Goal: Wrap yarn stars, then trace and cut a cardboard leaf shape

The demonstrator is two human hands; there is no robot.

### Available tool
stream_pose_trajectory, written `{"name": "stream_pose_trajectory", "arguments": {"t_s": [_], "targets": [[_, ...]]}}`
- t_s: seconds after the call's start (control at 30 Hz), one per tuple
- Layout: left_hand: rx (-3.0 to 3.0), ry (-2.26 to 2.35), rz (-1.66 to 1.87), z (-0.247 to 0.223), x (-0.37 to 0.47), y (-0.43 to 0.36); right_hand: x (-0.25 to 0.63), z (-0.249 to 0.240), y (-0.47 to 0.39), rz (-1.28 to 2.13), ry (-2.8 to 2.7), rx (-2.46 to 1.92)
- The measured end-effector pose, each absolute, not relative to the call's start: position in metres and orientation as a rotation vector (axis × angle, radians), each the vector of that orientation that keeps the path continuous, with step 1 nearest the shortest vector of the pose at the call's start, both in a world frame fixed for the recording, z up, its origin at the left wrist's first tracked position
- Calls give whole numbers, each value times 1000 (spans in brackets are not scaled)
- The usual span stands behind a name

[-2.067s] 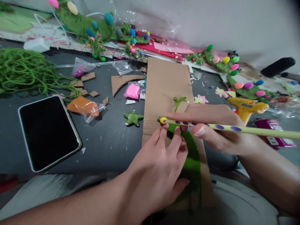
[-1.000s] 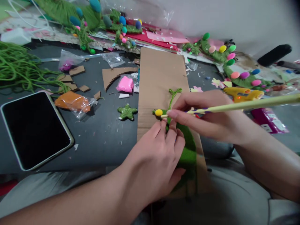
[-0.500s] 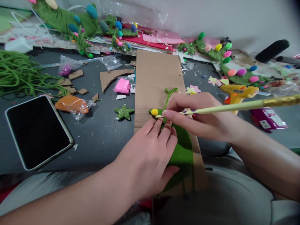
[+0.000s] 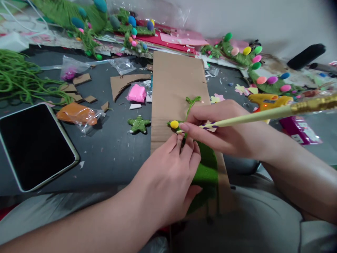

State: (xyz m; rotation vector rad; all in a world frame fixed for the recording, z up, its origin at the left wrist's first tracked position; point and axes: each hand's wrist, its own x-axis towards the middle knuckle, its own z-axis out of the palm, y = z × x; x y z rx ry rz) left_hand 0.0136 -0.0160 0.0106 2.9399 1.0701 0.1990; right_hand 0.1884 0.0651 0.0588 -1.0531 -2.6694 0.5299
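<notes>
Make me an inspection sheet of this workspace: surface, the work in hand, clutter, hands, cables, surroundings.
Surface: dark tabletop, littered with small scraps; cardboard sheet under the work.
Work in hand: green piece, partly hidden, with yellow ball near its narrow end.
Clutter: green yarn, tablet-like device, bagged orange material, green star, cardboard offcuts, yellow glue gun with a red light showing.
Hands: left hand on the work; right hand holding spotted stick.
Cables: white cable, far left; glue gun's cord, nothing seen.
Surroundings: pale wall behind.

No readable text, labels, numbers or signs anywhere
</notes>
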Motion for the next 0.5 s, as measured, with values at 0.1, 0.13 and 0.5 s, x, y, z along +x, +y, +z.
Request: {"name": "stream_pose_trajectory", "arguments": {"t_s": [0.1,0.13,0.5], "targets": [[2927,1088,194,9,15,-18,187,60,66,521,-2645,-1033],[2922,1092,194,9,15,-18,187,60,66,519,-2645,-1036],[2878,1090,207,9,18,-20,186,58,67,480,-2680,-1010]]}}
